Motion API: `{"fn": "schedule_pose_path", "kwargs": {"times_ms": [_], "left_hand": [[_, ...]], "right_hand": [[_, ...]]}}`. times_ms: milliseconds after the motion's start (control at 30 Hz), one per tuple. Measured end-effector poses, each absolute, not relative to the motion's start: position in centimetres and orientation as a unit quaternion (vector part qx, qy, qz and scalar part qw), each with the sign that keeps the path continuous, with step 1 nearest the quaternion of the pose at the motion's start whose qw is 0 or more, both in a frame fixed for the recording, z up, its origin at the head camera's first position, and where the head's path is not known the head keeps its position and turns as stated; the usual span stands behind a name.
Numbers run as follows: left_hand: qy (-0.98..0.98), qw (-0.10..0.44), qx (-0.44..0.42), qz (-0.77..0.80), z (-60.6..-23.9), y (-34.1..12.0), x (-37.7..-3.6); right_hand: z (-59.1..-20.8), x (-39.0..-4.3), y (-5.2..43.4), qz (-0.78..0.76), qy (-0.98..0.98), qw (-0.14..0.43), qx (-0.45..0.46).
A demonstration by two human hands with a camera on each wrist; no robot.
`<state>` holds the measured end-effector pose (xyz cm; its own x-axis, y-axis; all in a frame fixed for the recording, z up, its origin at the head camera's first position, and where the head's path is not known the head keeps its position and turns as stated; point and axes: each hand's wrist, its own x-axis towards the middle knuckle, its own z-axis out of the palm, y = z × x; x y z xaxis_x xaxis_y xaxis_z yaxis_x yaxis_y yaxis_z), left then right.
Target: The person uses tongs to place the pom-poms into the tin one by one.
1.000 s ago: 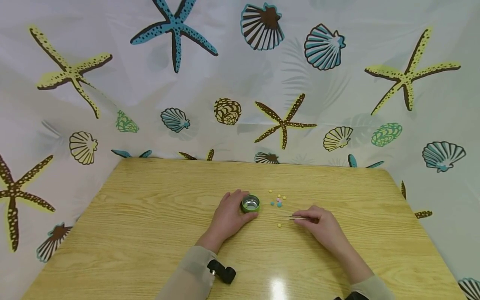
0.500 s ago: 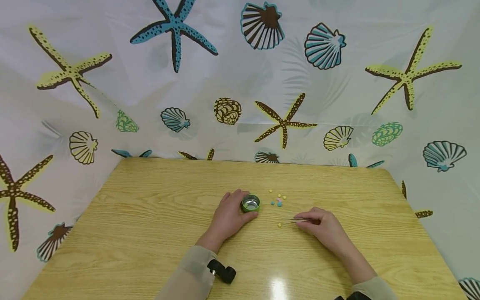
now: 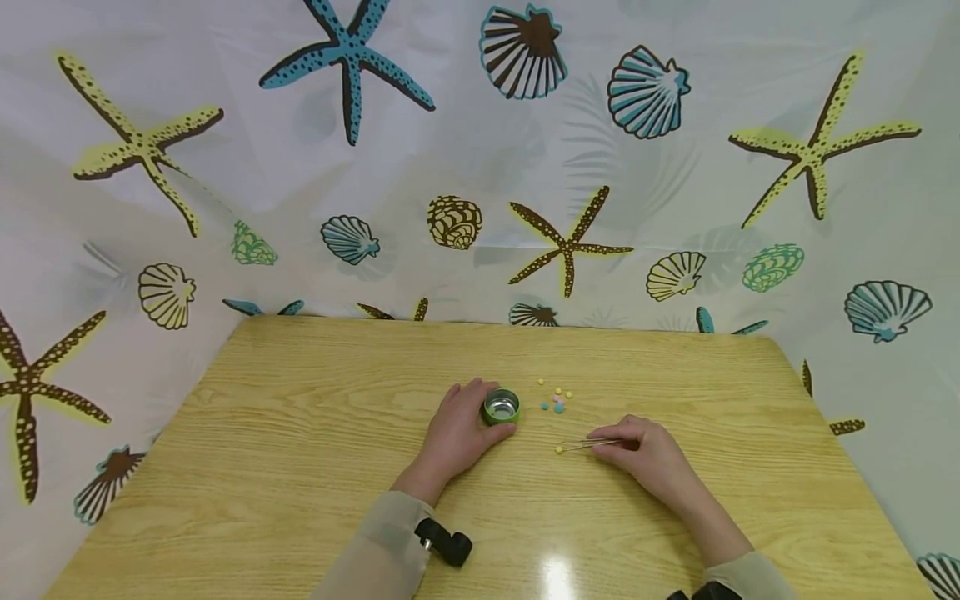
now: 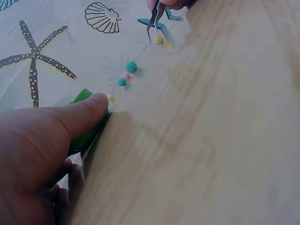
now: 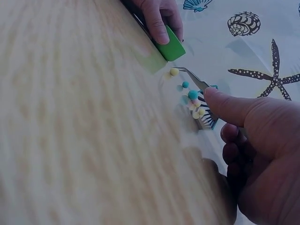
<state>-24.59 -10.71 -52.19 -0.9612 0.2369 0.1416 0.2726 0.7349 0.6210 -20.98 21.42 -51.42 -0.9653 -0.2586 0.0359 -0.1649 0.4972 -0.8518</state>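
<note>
Curling fingers of left hand (image 3: 457, 437) round green cup (image 3: 502, 408); pinching in right hand (image 3: 648, 457) tweezers (image 5: 197, 81) seemingly touching yellow bead (image 3: 558, 450) on worktop (image 3: 300, 417), nearer right edge than left; probably light, apt to roll; best nipped across middle.

Green cup (image 5: 174, 49), silver inside; honey-grained table (image 3: 300, 400)!
Silver tweezers (image 5: 199, 83), yellow, pink and blue beads (image 5: 192, 94), and white cloth (image 3: 465, 142) splashed with blue, yellow and brown starfish (image 3: 566, 247) and shells (image 3: 647, 93)!
</note>
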Motion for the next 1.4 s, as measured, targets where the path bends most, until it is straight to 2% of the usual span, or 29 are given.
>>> {"fn": "schedule_pose_path", "kwargs": {"times_ms": [800,1400], "left_hand": [[-0.930,0.029,-0.136,-0.341,-52.3,-10.7,-24.8],[-0.929,0.028,-0.138,-0.343,-52.1,-10.8,-24.6]], "right_hand": [[-51.2,-21.0,21.4,-0.464,0.876,0.033,-0.127],[-50.5,-21.5,20.1,-0.474,0.877,0.008,-0.083]]}}
